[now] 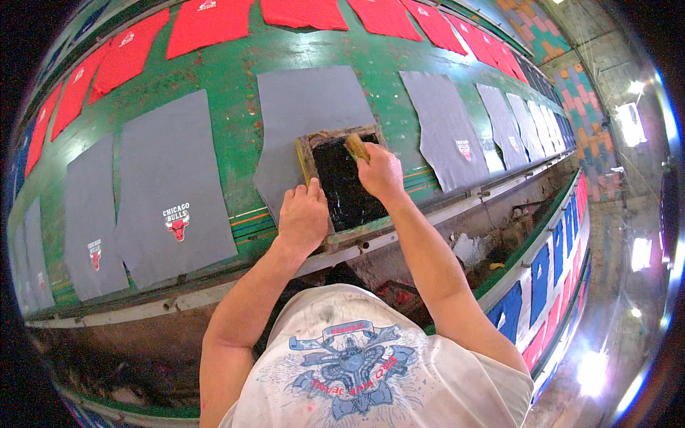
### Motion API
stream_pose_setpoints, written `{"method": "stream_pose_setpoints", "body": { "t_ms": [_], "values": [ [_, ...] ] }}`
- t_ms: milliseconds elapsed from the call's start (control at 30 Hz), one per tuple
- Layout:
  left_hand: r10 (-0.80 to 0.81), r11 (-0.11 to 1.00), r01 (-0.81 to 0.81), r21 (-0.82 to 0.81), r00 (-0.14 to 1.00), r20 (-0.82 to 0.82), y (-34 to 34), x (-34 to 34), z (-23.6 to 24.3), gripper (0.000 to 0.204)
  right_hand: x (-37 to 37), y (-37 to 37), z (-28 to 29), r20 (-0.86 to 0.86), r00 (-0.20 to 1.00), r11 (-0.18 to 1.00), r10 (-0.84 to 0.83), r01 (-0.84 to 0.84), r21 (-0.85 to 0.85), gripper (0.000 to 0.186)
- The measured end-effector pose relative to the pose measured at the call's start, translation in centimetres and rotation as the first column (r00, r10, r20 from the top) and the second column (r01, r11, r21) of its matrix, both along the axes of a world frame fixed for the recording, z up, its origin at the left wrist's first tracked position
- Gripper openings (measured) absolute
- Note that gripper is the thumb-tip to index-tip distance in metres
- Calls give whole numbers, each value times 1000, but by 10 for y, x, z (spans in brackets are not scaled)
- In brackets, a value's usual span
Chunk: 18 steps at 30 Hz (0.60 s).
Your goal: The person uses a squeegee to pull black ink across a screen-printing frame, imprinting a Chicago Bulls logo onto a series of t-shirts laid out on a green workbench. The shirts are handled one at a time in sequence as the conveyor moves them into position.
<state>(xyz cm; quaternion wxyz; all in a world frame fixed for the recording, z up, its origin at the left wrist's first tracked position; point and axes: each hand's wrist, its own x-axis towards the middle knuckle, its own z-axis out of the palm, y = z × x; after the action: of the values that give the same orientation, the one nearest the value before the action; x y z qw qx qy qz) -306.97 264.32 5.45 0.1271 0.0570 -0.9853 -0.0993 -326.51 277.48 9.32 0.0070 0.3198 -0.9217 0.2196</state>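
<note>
A small wooden-framed printing screen (pixel 305 158) lies on a grey fabric panel (pixel 307 96) at the near edge of a long green table (pixel 239 85). Dark wet ink (pixel 342 182) covers the mesh inside the frame. My left hand (pixel 303 214) grips the frame's left side near its lower corner, fingers closed on the wood. At the far end of the screen, my right hand (pixel 382 173) is closed round a wooden-handled squeegee (pixel 354 147). The squeegee's blade is hidden, so I cannot tell whether it touches the mesh.
Grey panels with a small red-and-white print lie on both sides, one at left (pixel 175 164) and one at right (pixel 442 128). Red panels (pixel 210 28) line the far edge. A metal rail (pixel 143 310) borders the near edge. Another table with blue and red pieces (pixel 539 285) stands at right.
</note>
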Motion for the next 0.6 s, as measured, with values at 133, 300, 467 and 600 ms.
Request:
{"method": "stream_pose_setpoints", "body": {
  "t_ms": [133,300,467,600],
  "values": [
    [36,999,-37,22,999,29,4,-2,-1,34,-4,-14,11,14,957,957,289,-289,25,31],
    [125,992,-126,31,992,32,14,-6,3,32,-32,-3,28,15,712,705,702,-698,127,33],
    [231,971,-234,38,971,65,29,-12,8,28,-73,15,25,106,548,522,830,-829,203,33],
    [331,941,-337,41,937,109,42,-19,8,33,-92,16,15,-3,598,595,801,-797,101,37]
  ]
}}
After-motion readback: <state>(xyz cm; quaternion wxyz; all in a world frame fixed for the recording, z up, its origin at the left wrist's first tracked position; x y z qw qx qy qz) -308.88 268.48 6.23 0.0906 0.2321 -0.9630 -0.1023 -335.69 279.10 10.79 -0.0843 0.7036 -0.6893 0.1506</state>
